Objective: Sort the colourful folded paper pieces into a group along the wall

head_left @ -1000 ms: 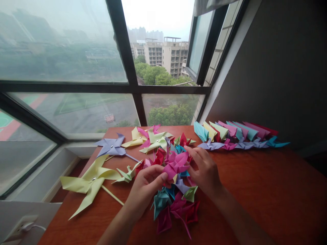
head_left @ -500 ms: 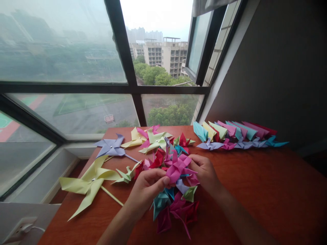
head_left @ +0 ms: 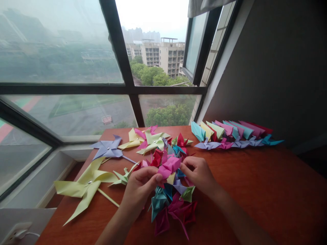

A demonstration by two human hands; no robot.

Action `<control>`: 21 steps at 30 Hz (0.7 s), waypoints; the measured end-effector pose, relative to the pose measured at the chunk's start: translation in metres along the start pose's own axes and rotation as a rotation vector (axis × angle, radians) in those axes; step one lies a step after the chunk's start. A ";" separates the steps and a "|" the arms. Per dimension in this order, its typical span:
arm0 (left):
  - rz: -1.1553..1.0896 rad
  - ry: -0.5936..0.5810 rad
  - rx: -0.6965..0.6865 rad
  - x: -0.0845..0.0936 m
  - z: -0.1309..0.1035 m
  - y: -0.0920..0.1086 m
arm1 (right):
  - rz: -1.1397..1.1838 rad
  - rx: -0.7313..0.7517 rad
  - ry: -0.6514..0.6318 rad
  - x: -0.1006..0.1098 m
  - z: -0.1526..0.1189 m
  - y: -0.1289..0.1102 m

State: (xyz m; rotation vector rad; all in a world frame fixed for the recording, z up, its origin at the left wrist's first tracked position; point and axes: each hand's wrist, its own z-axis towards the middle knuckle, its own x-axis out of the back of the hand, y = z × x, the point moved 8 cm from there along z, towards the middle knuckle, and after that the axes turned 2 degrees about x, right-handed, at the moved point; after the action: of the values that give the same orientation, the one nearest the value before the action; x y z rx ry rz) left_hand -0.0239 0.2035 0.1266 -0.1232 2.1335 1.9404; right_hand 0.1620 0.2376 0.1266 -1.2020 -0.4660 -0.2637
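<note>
A folded pink paper piece (head_left: 169, 166) is held up between both hands, above a pile of coloured folded paper. My left hand (head_left: 144, 183) pinches its lower left edge between thumb and fingers. At its right tip, the bent fingers of my right hand (head_left: 198, 173) are pinched together on it. Below the hands lie a teal folded paper (head_left: 158, 201), a green one (head_left: 188, 194) and several magenta and red ones (head_left: 178, 211). The hands and the pink piece hide part of the pile.
A yellow pinwheel (head_left: 88, 183) and a purple pinwheel (head_left: 108, 148) lie at the left of the brown table (head_left: 255, 190). Rows of folded papers (head_left: 230, 131) stand at the back right, before the wall. Windows rise behind the table.
The pink piece has tilted and moved slightly left with both hands, and looks flatter from this angle. The whole view has shifted a little.
</note>
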 end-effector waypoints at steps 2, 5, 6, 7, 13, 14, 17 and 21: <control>0.037 0.044 -0.031 0.004 0.000 0.004 | -0.061 0.087 -0.005 0.001 -0.001 -0.011; 0.058 0.070 -0.055 0.007 -0.001 0.006 | 0.016 0.152 0.001 0.005 -0.005 -0.021; 0.060 0.066 -0.059 0.007 -0.001 0.005 | 0.054 0.166 0.001 0.006 -0.007 -0.023; 0.062 0.056 -0.060 0.007 0.000 0.005 | 0.090 0.178 0.002 0.006 -0.008 -0.025; 0.085 -0.013 -0.062 0.001 0.001 0.004 | 0.134 0.209 0.035 0.008 -0.012 -0.026; 0.093 -0.029 -0.065 0.000 0.000 0.005 | 0.123 0.209 0.046 0.008 -0.012 -0.026; 0.123 -0.079 -0.079 -0.006 -0.002 0.008 | 0.097 0.222 0.074 0.010 -0.011 -0.028; 0.171 -0.128 -0.091 -0.009 -0.003 0.008 | 0.056 0.257 0.107 0.012 -0.011 -0.032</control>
State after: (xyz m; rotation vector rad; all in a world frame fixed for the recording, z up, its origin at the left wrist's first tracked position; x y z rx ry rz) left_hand -0.0172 0.2001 0.1365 0.1679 2.0326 2.0794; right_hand 0.1611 0.2165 0.1562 -0.9433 -0.3598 -0.2118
